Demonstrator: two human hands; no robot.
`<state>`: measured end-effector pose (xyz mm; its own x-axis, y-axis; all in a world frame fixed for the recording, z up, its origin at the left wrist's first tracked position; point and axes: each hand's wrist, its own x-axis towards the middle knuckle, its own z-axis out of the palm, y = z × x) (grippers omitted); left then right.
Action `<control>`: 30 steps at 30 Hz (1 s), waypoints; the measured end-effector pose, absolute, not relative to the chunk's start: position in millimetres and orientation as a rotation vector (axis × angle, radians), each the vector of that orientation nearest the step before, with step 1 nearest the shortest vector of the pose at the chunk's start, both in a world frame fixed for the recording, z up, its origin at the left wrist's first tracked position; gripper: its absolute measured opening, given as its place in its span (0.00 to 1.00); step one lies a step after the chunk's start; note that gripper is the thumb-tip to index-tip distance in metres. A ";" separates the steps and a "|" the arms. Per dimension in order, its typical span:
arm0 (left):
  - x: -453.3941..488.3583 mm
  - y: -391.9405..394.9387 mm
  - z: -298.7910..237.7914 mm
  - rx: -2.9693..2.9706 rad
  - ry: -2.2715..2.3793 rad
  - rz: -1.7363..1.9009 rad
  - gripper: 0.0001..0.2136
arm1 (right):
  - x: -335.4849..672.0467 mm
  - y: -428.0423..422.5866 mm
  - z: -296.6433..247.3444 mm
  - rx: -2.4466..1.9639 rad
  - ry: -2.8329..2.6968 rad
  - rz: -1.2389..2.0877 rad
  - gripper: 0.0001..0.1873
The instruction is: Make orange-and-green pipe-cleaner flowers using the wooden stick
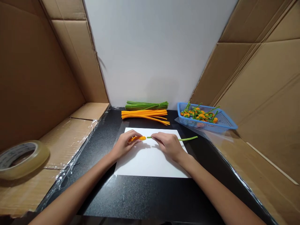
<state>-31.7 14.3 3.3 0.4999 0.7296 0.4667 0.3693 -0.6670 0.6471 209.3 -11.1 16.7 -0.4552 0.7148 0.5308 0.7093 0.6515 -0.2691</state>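
Note:
Between the thumb and fingers of my left hand [126,143] is a coiled orange pipe cleaner [142,138], partly hidden by the fingers. My right hand [168,144] pinches a green pipe cleaner [189,138], whose long end sticks out to the right past the hand. Its short tip points left at the orange coil, with a narrow gap between the two. Both hands are over a white sheet of paper [150,165] and cast shadows on it.
Behind the paper lie a bundle of orange pipe cleaners [145,113] and a green bundle [146,105]. A blue basket [226,121] at the back right holds several small orange-and-green pieces. Cardboard walls [260,78] flank the black table [140,197]. A tape roll [35,159] sits left.

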 end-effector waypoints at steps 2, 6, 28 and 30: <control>-30.8 12.4 4.3 2.273 0.895 1.027 0.09 | 207.4 -12.6 15.6 -1.098 -2.266 0.015 0.09; -26.5 6.4 2.9 2.285 0.872 1.002 0.08 | 200.2 -16.7 12.5 -1.068 -2.323 0.046 0.08; -27.7 11.9 -4.2 2.444 0.826 0.977 0.10 | 206.0 -12.9 19.1 -1.291 -2.192 0.414 0.08; -28.4 12.9 -4.2 2.455 0.828 0.971 0.10 | 210.7 -9.2 18.4 -1.247 -2.254 0.424 0.07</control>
<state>-28.4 12.9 -4.2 0.5895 0.6408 0.4919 0.3840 -0.7580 0.5272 210.7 -9.2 18.4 -0.4376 0.8502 0.2927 0.6859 0.5261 -0.5027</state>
